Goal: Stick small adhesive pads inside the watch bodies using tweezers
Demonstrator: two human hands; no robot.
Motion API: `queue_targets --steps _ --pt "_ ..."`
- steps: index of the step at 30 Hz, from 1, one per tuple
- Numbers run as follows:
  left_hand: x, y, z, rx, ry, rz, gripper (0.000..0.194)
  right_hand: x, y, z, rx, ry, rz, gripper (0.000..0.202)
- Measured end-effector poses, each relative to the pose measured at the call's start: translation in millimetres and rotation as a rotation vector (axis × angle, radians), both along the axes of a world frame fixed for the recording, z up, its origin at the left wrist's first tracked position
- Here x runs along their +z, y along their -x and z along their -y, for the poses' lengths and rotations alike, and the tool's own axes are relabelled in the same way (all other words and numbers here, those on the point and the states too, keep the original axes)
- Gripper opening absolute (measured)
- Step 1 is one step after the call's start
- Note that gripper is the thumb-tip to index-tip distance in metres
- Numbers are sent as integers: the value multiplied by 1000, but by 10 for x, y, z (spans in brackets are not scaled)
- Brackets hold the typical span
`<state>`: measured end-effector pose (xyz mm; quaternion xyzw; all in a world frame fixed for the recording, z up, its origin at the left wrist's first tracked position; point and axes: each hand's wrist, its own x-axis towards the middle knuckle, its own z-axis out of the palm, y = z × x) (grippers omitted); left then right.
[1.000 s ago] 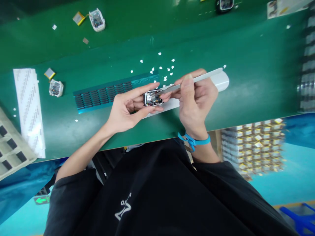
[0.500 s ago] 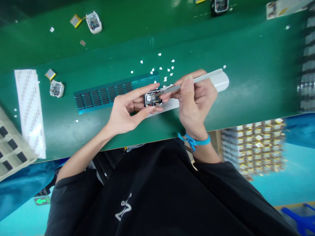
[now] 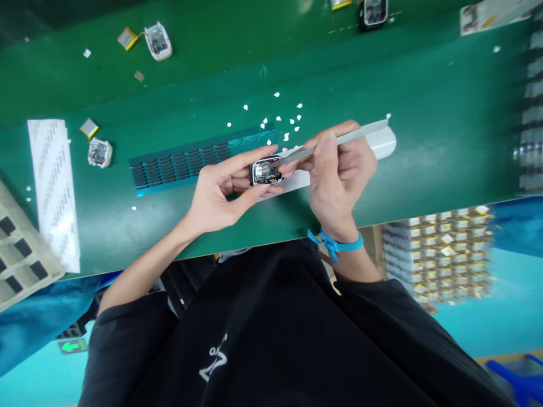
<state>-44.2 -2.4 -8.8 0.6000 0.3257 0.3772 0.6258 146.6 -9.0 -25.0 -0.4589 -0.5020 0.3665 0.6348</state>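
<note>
My left hand (image 3: 220,195) grips a black smartwatch case (image 3: 266,171) between fingers and thumb, its open side up and the circuitry inside showing. Pinched in my right hand (image 3: 339,175) is a pair of grey metal tweezers (image 3: 356,134). Their tips reach into the case from the right, and whether they hold anything is too small to see. Beneath both hands lies a white strip (image 3: 384,144), partly hidden. A blue sheet with rows of dark pieces (image 3: 180,164) sits left of the case. Several small white round stickers (image 3: 286,137) are scattered just beyond it.
White watch cases with batteries lie at the left (image 3: 100,152) and far left (image 3: 158,41); a black case (image 3: 373,12) is at the back. A printed white sheet (image 3: 53,192) and a beige tray (image 3: 25,254) flank the left side. Stacked batteries (image 3: 441,254) stand below the right edge.
The view has shifted slightly. Both hands keep their grips, and the tweezer tips stay inside the watch case.
</note>
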Motion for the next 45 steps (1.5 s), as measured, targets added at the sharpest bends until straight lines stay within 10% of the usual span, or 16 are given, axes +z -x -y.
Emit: queue_targets --steps 20,28,30,34,41,45 --pt "-90 -25 30 97 15 -61 41 19 46 38 17 -62 68 23" --pt "1 63 -156 176 -99 -44 33 297 -38 -145 -307 -340 -2 25" --pt "22 180 -297 275 -162 -33 27 436 -147 -263 -190 -250 224 29" --pt "-21 441 -557 379 -191 -202 39 499 -236 -585 481 -293 760 30" --pt "-201 519 -661 450 -264 -409 38 133 -167 -885 575 -233 684 27" --pt "-44 493 -601 255 -365 -463 26 187 -349 -820 608 -180 648 31"
